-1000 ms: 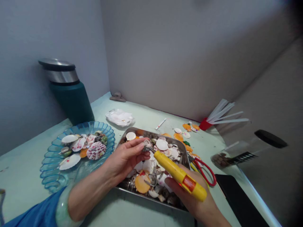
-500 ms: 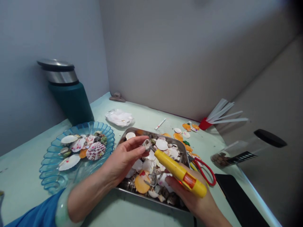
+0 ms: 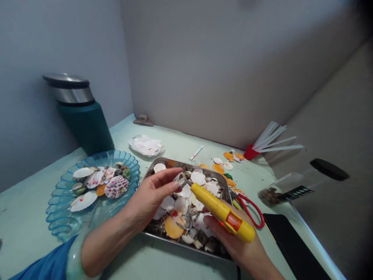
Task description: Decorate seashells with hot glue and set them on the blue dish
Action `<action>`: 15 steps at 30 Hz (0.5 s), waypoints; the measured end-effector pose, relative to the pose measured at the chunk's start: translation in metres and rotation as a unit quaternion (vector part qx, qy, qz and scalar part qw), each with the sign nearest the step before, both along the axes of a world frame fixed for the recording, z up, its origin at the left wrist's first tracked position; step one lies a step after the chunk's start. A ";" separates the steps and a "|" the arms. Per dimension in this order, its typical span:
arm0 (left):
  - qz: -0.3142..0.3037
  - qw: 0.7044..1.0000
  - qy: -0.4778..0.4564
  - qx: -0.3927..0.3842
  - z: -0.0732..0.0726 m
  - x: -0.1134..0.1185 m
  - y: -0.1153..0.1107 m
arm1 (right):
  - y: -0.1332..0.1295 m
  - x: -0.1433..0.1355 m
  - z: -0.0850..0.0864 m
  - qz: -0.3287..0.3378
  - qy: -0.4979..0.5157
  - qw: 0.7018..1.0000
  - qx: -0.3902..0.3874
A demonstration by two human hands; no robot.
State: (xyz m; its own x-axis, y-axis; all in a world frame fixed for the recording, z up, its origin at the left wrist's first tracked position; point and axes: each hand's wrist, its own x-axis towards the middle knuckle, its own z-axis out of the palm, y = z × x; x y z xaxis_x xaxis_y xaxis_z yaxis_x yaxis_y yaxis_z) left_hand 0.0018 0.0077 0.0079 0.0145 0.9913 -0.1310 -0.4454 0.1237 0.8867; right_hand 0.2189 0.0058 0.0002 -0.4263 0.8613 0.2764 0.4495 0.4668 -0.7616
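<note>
Between the thumb and fingers of my left hand [image 3: 151, 196] is a small whitish shell [image 3: 180, 179], held over the metal tray [image 3: 171, 238]. My right hand [image 3: 233, 237] grips a yellow hot glue gun [image 3: 217, 208], whose nozzle points left and meets or nearly meets the shell; I cannot tell whether they touch. Beneath both hands the tray holds many loose shells, among them an orange scallop shell [image 3: 174, 226] and a white one [image 3: 198, 178]. The glue gun's handle is mostly hidden by my right hand.
At left, a blue plastic plate [image 3: 54, 208] bears several shells, with a green bottle [image 3: 84, 124] behind it. Red-handled scissors [image 3: 256, 217], a black phone [image 3: 294, 245], a clear jar [image 3: 271, 196] and a red cup of glue sticks [image 3: 251, 152] lie or stand to the right.
The whole view has shifted very slightly. Both hands keep their grips, and the shell looks turned a little, its opening still facing the nozzle.
</note>
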 end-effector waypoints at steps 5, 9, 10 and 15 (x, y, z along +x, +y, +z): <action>0.014 1.000 -0.006 0.011 -0.001 0.000 0.001 | -0.001 0.000 -0.001 -0.005 0.018 1.000 0.011; 0.013 0.999 -0.038 0.004 -0.002 -0.001 0.002 | -0.001 0.000 -0.002 -0.002 0.004 1.000 0.019; 0.009 0.999 -0.043 -0.001 -0.002 -0.001 0.002 | -0.001 0.000 -0.002 -0.003 0.001 1.000 0.021; 0.000 0.999 -0.044 -0.019 0.001 0.000 0.000 | -0.001 0.002 -0.003 -0.007 -0.003 1.000 0.020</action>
